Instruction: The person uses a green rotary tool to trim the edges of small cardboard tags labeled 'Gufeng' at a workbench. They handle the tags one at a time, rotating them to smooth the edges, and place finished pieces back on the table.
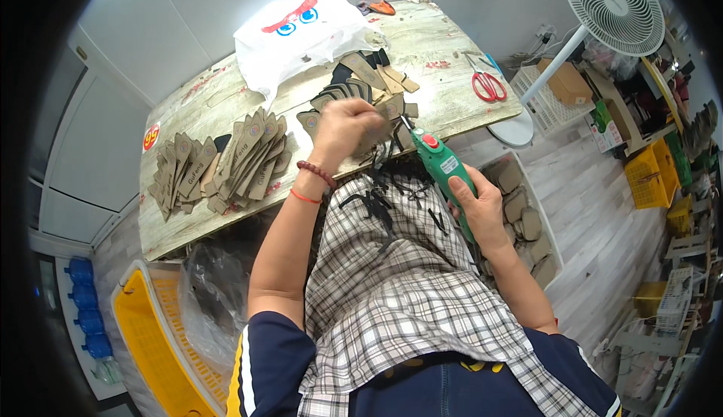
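Brown piece point(369, 143), blurred: upper centre of the frame, pinched by fingers of your left hand point(346, 125). Green tool point(441, 159): your right hand point(477, 206), fingers wrapped around it. Steady the piece; guide the tool clear of fingertips.

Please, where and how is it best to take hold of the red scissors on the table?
Probably by the red handle loops, coming from the near right side of the table. The scissors lie flat, with the loops toward the person and the blades pointing toward the far edge.
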`<state>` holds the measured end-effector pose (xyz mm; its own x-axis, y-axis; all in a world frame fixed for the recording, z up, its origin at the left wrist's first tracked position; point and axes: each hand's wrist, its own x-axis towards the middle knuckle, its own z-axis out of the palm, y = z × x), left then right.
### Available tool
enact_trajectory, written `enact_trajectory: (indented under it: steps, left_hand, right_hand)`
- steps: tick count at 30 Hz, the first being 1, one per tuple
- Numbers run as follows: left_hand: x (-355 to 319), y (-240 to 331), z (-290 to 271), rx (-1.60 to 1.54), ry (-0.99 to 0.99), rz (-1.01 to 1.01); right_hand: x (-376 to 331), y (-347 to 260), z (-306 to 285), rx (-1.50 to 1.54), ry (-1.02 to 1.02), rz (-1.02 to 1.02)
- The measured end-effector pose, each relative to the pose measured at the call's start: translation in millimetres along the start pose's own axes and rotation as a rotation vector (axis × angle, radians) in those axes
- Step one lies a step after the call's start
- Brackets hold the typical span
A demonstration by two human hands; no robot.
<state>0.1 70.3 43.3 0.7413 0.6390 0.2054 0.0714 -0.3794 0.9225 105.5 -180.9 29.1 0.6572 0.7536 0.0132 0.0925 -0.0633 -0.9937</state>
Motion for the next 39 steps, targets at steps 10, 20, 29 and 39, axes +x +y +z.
enact_trajectory:
  steps: [10,20,29,39]
  left_hand:
    - [-60.7,-63.2,35.3,-1.319,0.376,-0.739]
    - [-66.1,-23.5,70.3,-1.352,0.195,-0.450]
    - [-66.7,-23.9,76.3,-1.164,0.416,-0.279]
    - [-67.5,-26.7,72.4,-1.040,0.333,-0.216]
  right_hand:
    - [-12.4,15.4,1.1,-0.043,0.039,0.015]
    - [-31.5,20.2,-3.8,-0.046,0.069,0.063]
    - [-35.0,14.1,2.9,-0.024,0.027,0.054]
    - [-32.5,3.5,-0.3,-0.045,-0.003,0.080]
